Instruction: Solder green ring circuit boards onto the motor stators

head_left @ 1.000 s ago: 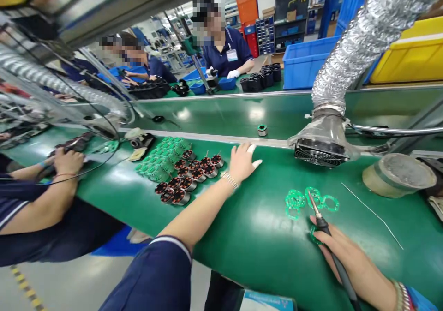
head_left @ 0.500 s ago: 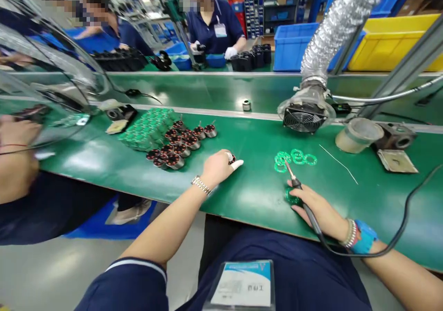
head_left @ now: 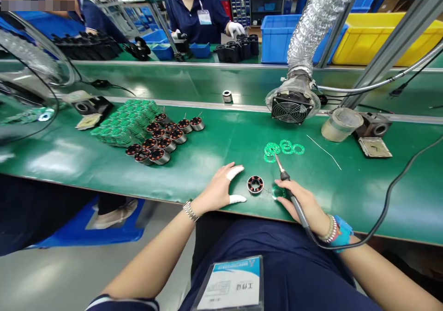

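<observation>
Change: a moment ago our left hand was out by the stator group; now it lies near the bench edge with one stator set down alone just beside its fingertips. We judge this one has been brought in for soldering.
Left hand: flat on the green mat, fingers loosely spread, holding nothing; white tape wraps two fingertips, and the stator sits just off them, not touching as far as we can tell.
Right hand: our right hand is curled around the soldering iron, fingers closed on the handle, tip pointing up and away toward the green rings. Its fingertips also rest on a single green ring lying flat on the mat, just right of the stator.
Stator look: a small round metal ring, upright, with dark reddish copper windings visible inside.
Green rings: a loose cluster lies beyond the iron's tip.
Stator group: more stators stand in rows to the left, against a stack of green boards.
Farther: a fume extractor faces us from the belt's edge.
</observation>
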`<control>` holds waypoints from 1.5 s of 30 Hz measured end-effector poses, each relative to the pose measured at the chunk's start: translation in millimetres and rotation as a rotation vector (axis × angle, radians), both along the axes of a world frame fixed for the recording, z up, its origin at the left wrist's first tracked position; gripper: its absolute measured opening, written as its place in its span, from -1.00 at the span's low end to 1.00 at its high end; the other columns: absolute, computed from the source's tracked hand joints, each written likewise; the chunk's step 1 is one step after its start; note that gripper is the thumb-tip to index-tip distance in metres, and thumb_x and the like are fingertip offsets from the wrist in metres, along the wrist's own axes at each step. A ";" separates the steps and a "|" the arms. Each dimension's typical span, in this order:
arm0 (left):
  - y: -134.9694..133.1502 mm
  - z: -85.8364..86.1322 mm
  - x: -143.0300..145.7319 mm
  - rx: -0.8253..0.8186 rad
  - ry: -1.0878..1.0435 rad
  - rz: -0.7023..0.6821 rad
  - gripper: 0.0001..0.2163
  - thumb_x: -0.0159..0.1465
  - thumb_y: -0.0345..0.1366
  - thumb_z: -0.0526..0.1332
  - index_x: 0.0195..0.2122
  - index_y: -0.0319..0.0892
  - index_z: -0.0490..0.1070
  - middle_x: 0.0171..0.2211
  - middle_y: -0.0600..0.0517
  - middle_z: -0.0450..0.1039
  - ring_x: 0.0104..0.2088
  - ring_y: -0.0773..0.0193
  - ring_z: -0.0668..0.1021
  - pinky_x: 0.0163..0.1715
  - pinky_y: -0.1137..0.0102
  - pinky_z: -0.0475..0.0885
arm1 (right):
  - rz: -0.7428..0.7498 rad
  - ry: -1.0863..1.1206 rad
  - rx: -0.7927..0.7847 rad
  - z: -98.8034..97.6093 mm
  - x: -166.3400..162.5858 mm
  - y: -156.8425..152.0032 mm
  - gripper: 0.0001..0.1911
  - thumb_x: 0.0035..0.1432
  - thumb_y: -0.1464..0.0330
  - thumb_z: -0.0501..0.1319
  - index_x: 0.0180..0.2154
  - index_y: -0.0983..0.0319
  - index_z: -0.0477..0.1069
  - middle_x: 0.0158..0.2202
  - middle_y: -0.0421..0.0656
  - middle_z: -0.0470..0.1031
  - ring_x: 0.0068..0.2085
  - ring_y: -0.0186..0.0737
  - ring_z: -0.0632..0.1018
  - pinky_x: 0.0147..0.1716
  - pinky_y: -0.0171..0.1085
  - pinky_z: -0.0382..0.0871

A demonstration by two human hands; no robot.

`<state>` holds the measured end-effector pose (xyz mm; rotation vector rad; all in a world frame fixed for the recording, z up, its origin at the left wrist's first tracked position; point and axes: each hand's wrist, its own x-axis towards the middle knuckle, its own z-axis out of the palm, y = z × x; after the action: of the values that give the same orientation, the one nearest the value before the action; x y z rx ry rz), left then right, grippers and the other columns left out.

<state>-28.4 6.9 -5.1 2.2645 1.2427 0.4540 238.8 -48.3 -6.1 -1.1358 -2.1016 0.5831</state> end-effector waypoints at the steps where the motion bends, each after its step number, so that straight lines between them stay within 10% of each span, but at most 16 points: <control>1: 3.3 -0.8 6.3 -0.006 -0.004 -0.061 -0.28 -0.04 -0.05 0.35 0.13 -0.15 0.14 0.19 -0.17 0.15 0.24 -0.04 0.11 0.18 0.01 0.05 | -0.024 0.014 -0.002 1.3 -3.3 -0.1 -0.69 0.16 0.44 0.12 -0.03 0.19 0.22 -0.12 -0.05 0.44 -0.16 -0.21 0.52 -0.15 -0.22 0.43; 7: 3.6 10.6 37.7 -0.152 -0.164 -0.166 -0.53 -0.01 -0.17 0.36 -0.09 -0.13 0.29 0.00 -0.10 0.40 0.16 0.03 0.27 0.17 0.03 0.04 | -0.008 0.125 0.075 2.9 -18.5 1.7 -0.74 0.16 0.48 0.12 -0.09 0.18 0.25 -0.25 -0.14 0.46 -0.24 -0.28 0.51 -0.20 -0.29 0.43; 22: -43.2 2.5 45.1 -0.579 -0.824 0.145 -0.54 -0.02 -0.32 0.38 -0.14 -0.12 0.21 -0.18 0.00 0.38 -0.17 0.25 0.50 -0.10 0.28 0.41 | -0.095 0.255 -0.139 12.7 -15.0 -7.1 -0.77 0.09 0.45 0.18 -0.17 0.16 0.26 -0.34 -0.19 0.48 -0.35 -0.32 0.54 -0.31 -0.34 0.47; 32: -49.9 19.1 49.0 0.014 -0.298 -0.032 -0.64 0.05 -0.37 0.28 -0.10 -0.11 0.29 -0.19 -0.06 0.29 -0.23 0.21 0.45 -0.21 0.26 0.43 | -0.067 0.191 -0.051 8.6 -12.4 -3.6 -0.75 0.12 0.50 0.10 -0.13 0.18 0.26 -0.38 -0.21 0.44 -0.40 -0.38 0.49 -0.36 -0.40 0.40; 45: -22.7 4.1 35.1 -0.157 -0.323 -0.018 -0.60 0.04 -0.29 0.32 -0.07 -0.10 0.32 -0.10 -0.09 0.32 -0.12 0.14 0.45 -0.09 0.20 0.39 | -0.181 0.140 -0.072 16.0 36.8 -22.7 -0.79 0.15 0.32 0.15 -0.16 0.19 0.44 -0.29 -0.13 0.56 -0.30 -0.23 0.57 -0.28 -0.28 0.47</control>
<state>6.7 -15.8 -1.0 1.9760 1.0536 0.6617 275.6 -70.9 9.9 -1.2718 -1.8503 0.6368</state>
